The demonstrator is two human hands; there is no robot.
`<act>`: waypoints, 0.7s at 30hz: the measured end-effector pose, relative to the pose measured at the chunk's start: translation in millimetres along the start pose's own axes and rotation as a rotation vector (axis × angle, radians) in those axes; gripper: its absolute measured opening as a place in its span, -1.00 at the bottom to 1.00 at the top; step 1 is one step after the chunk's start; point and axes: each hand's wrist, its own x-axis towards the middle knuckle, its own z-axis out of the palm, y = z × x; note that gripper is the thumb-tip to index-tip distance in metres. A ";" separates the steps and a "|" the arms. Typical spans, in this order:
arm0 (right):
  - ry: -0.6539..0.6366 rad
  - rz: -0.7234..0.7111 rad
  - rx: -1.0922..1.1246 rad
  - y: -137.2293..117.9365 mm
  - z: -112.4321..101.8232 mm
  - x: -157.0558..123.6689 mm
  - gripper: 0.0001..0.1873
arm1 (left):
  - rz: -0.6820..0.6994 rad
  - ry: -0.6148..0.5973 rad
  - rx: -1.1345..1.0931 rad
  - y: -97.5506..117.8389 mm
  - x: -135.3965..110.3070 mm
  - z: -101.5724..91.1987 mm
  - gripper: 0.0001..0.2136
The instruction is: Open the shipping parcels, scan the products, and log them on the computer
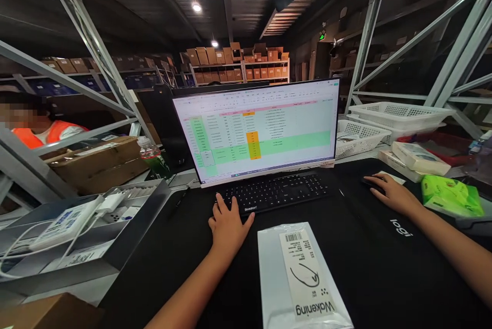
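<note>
My left hand (226, 224) rests at the left end of a black keyboard (284, 191), fingers spread and fingertips on the keys. Over on the right, my right hand (392, 193) lies on a dark computer mouse (368, 181), mostly covered by the fingers. Behind the keyboard stands a monitor (292, 139) showing a spreadsheet with green and orange cells. A white box in clear wrap (271, 272) lies between my forearms, its label bearing a barcode, a pen mark and the upside-down word "Wakening". Neither hand touches it.
A black desk mat (369, 267) covers the desk. On the left are a grey tray (126, 247) with cables, a bottle (149, 155) and a carton (96, 162); a person in an orange vest (57, 131) is beyond. White baskets (400, 114) and a green tissue pack (451, 196) sit right.
</note>
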 end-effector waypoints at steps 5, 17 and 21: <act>0.016 -0.002 0.055 4.0 7.5 1.9 -0.44 | 0.030 0.017 0.049 2.6 0.2 3.3 -0.36; 0.001 0.040 0.038 2.6 8.4 3.7 -0.39 | 0.073 0.061 0.134 0.2 -1.4 12.6 -0.37; -0.012 0.048 0.030 -0.5 4.9 3.0 -0.41 | 0.077 0.040 0.126 0.1 -1.7 11.5 -0.37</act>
